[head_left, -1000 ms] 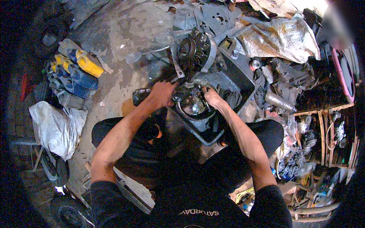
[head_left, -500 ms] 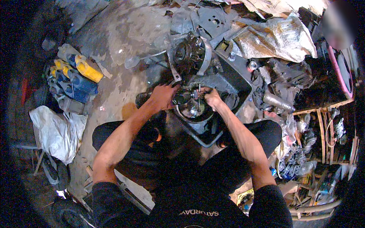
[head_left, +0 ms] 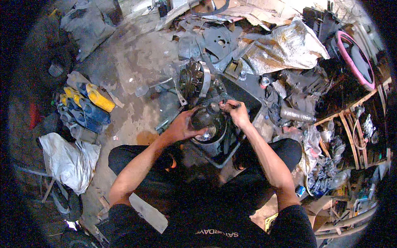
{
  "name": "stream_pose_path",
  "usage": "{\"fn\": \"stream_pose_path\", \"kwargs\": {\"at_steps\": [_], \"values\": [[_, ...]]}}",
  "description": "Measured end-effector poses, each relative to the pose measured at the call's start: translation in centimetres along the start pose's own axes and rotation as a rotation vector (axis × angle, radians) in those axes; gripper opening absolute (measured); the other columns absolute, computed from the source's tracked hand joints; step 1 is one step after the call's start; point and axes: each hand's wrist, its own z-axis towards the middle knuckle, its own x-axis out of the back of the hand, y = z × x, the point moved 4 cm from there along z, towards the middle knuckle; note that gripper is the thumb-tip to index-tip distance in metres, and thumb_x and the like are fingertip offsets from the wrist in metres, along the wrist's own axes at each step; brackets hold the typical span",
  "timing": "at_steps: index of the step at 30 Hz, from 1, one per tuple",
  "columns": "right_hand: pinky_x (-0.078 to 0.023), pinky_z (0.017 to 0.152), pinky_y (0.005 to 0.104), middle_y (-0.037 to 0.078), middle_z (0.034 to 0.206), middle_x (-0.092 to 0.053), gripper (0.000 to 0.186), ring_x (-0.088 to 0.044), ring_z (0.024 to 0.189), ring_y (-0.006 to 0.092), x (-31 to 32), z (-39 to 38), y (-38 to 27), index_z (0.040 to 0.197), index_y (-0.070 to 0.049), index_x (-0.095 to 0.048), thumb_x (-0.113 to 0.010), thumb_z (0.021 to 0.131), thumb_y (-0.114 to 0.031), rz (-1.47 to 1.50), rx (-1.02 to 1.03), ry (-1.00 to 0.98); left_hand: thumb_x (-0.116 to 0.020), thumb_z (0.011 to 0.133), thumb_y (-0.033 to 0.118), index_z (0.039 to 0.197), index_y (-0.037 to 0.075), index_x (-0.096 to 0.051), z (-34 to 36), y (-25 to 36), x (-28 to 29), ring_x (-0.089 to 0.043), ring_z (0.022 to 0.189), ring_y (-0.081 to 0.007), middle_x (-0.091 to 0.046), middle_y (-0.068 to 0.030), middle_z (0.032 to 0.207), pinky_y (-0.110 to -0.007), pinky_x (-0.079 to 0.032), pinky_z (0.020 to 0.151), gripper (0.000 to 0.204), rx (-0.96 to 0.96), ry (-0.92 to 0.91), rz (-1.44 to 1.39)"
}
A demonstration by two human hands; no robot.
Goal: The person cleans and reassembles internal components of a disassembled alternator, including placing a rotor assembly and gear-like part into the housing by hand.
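A dark, greasy, rounded metal machine part (head_left: 201, 118) sits between my hands over a black tray (head_left: 258, 93). My left hand (head_left: 182, 127) is closed around its left side, the thumb laid across the near face beside a shiny patch. At its upper right, the bent fingers of my right hand (head_left: 237, 113) are pinched together on something small and dark that I cannot make out. Just beyond, a finned, blackened round part with a metal band (head_left: 194, 80) rests at the tray's far left. A black round rim lies under the part I hold, partly hidden by it.
To the left lie several yellow and blue containers (head_left: 99, 97) and a white sack (head_left: 68, 159). A silvery sheet (head_left: 285, 45) covers things at the far right, with a can (head_left: 264, 82) near it. Loose metal parts and a wooden rack (head_left: 351, 138) crowd the right.
The whole view has shifted slightly. My left hand has come round to the side of the metal part, whose rounded dark side now faces up. My right hand stays close by at its upper right.
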Motion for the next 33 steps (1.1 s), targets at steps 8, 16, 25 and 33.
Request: {"fn": "stream_pose_path", "kwargs": {"at_steps": [8, 16, 25, 33], "values": [[-0.048, 0.072, 0.0282, 0.005, 0.082, -0.069, 0.019, -0.059, 0.076, 0.0121, 0.6, -1.5, -1.5, 0.087, 0.001, -0.069, -0.075, 0.08, -0.015, 0.211, 0.036, -0.047, -0.088, 0.063, 0.028, 0.121, 0.002, -0.053, 4.6, 1.3, -1.5, -0.059, 0.106, -0.0228, -0.06, -0.0134, 0.116, -0.035, -0.046, 0.095, 0.073, -0.38, 0.356, 0.101], [-0.049, 0.075, 0.0302, 0.01, 0.086, -0.071, 0.028, -0.063, 0.077, 0.0154, 1.5, -2.6, -1.7, 0.087, 0.004, -0.07, -0.078, 0.077, -0.021, 0.063, 0.03, 0.05, -0.088, 0.062, 0.026, 0.116, 0.002, -0.055, 4.4, 2.0, -2.1, -0.054, 0.103, -0.0291, -0.052, -0.0143, 0.113, -0.038, -0.046, 0.089, 0.068, -0.403, 0.471, 0.305], [-0.052, 0.077, 0.0333, 0.011, 0.088, -0.071, 0.021, -0.067, 0.081, 0.0176, 8.7, 1.5, -4.4, 0.1, -0.003, -0.067, -0.07, 0.082, -0.014, -0.175, 0.189, -0.062, -0.087, 0.063, 0.027, 0.113, 0.0, -0.057, 7.5, 3.0, -5.4, -0.059, 0.097, -0.0302, -0.06, -0.0157, 0.106, -0.039, -0.048, 0.086, 0.065, -0.355, 0.373, 0.289], [-0.049, 0.077, 0.0314, 0.007, 0.09, -0.07, 0.019, -0.063, 0.081, 0.0149, 16.5, 4.8, 0.3, 0.101, -0.005, -0.067, -0.067, 0.087, -0.017, 0.052, 0.119, 0.08, -0.087, 0.062, 0.038, 0.114, -0.007, -0.055, 16.0, 3.0, -9.5, -0.051, 0.112, -0.0381, -0.057, -0.0238, 0.116, -0.044, -0.039, 0.099, 0.076, -0.444, 0.614, 0.422]]}}
